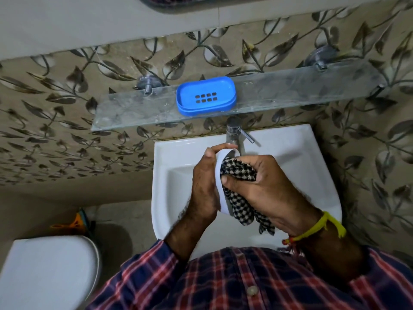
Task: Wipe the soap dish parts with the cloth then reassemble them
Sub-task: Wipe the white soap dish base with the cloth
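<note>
My left hand [202, 184] grips a white soap dish part [220, 175], held on edge over the sink. A black-and-white checked cloth [238, 189] is bunched in my right hand [266, 186] and pressed against the inside of the white part, its loose end hanging down. The other part, a blue soap dish tray [206, 95] with a block of drain slots, lies flat on the glass shelf [125, 113] above the sink, apart from both hands.
A white sink [297, 166] sits below my hands, with a chrome tap [233, 130] at its back edge. The patterned tile wall is behind the shelf. A white toilet lid [44, 274] is at lower left, with orange items beside it.
</note>
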`<state>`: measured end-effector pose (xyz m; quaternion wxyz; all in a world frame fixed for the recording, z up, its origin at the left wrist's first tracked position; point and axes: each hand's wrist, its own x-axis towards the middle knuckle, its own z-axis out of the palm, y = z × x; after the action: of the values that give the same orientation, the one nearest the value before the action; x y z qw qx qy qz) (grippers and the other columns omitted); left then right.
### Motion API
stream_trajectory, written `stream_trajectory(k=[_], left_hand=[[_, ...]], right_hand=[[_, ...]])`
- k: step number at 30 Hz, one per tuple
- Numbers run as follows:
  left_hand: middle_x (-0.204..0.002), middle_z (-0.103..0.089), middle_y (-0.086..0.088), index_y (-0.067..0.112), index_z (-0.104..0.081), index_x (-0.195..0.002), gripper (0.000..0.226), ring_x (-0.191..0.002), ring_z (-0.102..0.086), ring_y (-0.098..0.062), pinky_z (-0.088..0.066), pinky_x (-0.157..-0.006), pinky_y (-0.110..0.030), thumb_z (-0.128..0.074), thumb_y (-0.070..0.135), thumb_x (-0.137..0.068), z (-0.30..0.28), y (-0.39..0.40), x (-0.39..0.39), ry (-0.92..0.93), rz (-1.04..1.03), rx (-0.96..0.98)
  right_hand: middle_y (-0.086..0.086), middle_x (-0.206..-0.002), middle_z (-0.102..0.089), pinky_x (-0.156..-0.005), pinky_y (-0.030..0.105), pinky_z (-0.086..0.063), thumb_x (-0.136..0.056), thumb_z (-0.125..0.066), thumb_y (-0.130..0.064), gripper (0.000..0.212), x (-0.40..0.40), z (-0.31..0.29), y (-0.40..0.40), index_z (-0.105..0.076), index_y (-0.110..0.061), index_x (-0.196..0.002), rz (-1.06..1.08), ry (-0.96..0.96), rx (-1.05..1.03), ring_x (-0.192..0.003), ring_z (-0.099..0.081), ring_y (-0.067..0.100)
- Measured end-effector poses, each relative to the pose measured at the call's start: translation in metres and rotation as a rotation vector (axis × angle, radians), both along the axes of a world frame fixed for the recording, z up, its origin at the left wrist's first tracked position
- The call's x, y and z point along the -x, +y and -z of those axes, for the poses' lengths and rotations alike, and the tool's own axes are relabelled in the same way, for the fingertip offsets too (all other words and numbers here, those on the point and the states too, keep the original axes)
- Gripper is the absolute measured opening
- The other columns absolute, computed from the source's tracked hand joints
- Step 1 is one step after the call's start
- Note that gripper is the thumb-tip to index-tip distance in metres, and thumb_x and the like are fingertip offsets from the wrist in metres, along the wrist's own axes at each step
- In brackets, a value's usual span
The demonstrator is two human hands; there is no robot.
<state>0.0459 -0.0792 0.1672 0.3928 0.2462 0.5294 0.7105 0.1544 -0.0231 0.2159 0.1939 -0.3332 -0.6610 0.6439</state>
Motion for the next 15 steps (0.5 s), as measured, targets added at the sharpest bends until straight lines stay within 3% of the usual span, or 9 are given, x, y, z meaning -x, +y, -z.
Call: stream_trajectory(k=[4, 9, 13, 15], left_hand=[[-0.085, -0.073, 0.0, 0.017, -0.074, -0.093, 0.044, -0.081, -0.067, -0.019, -0.052, -0.076, -0.032, -0.038, 0.041, -0.098, -0.01, 0.008, 0.012, -0.011, -0.082, 0.002], [-0.079, -0.076, -0.004, 0.017, -0.078, -0.086, 0.049, -0.076, -0.072, -0.019, -0.056, -0.071, -0.028, -0.039, 0.043, -0.099, -0.004, 0.009, 0.008, -0.129, -0.02, 0.075], [-0.075, -0.075, -0.003, 0.019, -0.079, -0.081, 0.047, -0.072, -0.07, -0.019, -0.055, -0.071, -0.03, -0.045, 0.047, -0.096, -0.008, 0.01, 0.012, -0.146, -0.066, 0.092], [-0.07, -0.074, 0.001, 0.021, -0.079, -0.072, 0.051, -0.068, -0.07, -0.015, -0.055, -0.07, -0.029, -0.045, 0.047, -0.099, -0.009, 0.012, 0.013, -0.154, -0.077, 0.129]], right_hand=[[0.002, -0.073, -0.074, -0.063, 0.029, -0.056, -0.087, -0.073, -0.002, 0.007, -0.005, 0.002, 0.0, -0.074, -0.007, -0.082, -0.137, -0.05, -0.077, -0.065, -0.068, 0.01], [0.003, -0.074, -0.076, -0.062, 0.027, -0.058, -0.086, -0.073, -0.002, 0.005, 0.002, 0.0, -0.001, -0.074, -0.005, -0.083, 0.021, -0.018, -0.052, -0.067, -0.072, 0.011], [-0.007, -0.066, -0.072, -0.059, 0.022, -0.051, -0.087, -0.073, -0.003, 0.014, -0.003, 0.002, -0.003, -0.074, -0.016, -0.08, -0.11, -0.115, -0.018, -0.061, -0.066, 0.003], [-0.006, -0.068, -0.074, -0.06, 0.023, -0.052, -0.086, -0.073, -0.002, 0.012, -0.002, 0.003, -0.005, -0.076, -0.013, -0.085, -0.047, -0.104, 0.044, -0.062, -0.068, 0.004]])
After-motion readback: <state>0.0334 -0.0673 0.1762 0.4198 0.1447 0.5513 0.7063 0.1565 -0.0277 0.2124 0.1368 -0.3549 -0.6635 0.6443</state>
